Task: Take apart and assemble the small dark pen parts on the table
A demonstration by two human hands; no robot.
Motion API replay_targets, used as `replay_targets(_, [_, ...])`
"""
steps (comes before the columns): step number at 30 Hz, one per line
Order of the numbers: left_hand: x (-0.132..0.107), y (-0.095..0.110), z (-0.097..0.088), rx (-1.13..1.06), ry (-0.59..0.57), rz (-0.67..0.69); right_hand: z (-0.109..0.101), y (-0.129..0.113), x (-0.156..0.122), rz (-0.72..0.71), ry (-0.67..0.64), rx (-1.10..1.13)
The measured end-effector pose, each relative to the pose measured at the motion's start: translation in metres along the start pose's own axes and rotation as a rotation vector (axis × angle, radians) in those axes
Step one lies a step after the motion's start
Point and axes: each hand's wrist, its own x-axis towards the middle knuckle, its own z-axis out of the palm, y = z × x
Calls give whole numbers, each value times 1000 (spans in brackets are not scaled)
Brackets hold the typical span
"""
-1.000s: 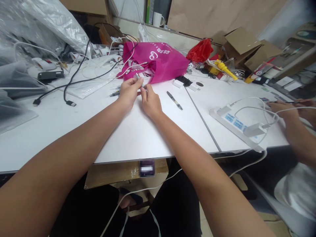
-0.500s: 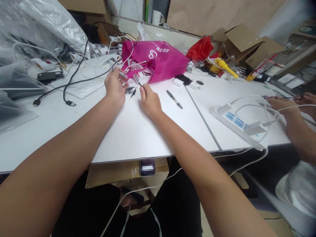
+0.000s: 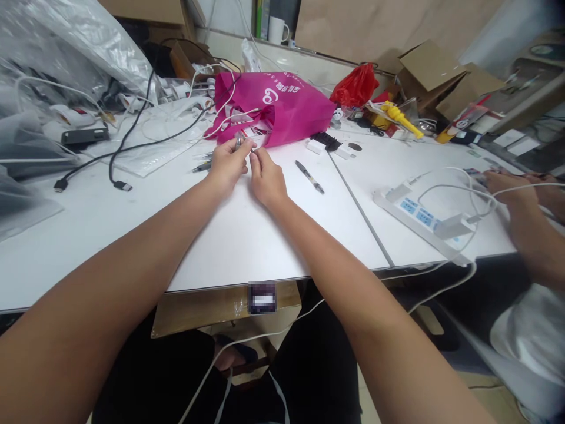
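Note:
Both my hands meet on the white table (image 3: 247,235) just in front of a pink bag (image 3: 282,106). My left hand (image 3: 227,165) is closed in a pinch on a small silvery pen-like part (image 3: 239,141). My right hand (image 3: 266,179) rests on the table with thumb and forefinger pinched on a thin dark piece, too small to name, right beside the left fingertips. A few small dark pen parts (image 3: 200,167) lie left of my left hand. A black pen (image 3: 309,176) lies to the right of my right hand.
Black USB cables (image 3: 115,159) and plastic bags (image 3: 66,59) crowd the left. A white power strip (image 3: 419,221) with a plugged charger lies on the right, by another person's hands (image 3: 516,194). Cardboard boxes (image 3: 441,76), a red bag (image 3: 355,88) and a mug (image 3: 278,29) stand at the back.
My left hand had swung out left with the silvery part half a second ago; it has come back to meet my right hand's fingertips. My right hand barely moved.

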Motion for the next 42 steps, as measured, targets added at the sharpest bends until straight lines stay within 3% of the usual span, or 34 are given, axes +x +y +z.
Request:
replay_targets(8, [0,1,3,-35,-8,1,-2,-5,-2,25,-28,-23])
replay_targets(13, [8,23,-10,-157,219,95,-5,-11,-4,60,-23,-59])
replay_targets(16, [20,34,-31,3,337,195,-4,-10,-3,77,-12,-49])
replay_targets(18, [24,34,-47,293,287,310,-3,-8,-2,71,0,-32])
replay_targets(21, [22,25,-62,743,100,404,-3,-6,-2,69,17,-15])
replay_targets(27, [15,11,-64,1243,-101,309,-2,-6,-1,88,22,-31])
replay_targets(32, [17,13,-66,1293,-148,263,-1,-5,0,79,27,-14])
replay_targets(39, [17,15,-69,994,-68,267,0,-3,0,81,24,-40])
replay_targets(42, [14,15,-67,1130,-97,261,0,-2,1,72,27,-36])
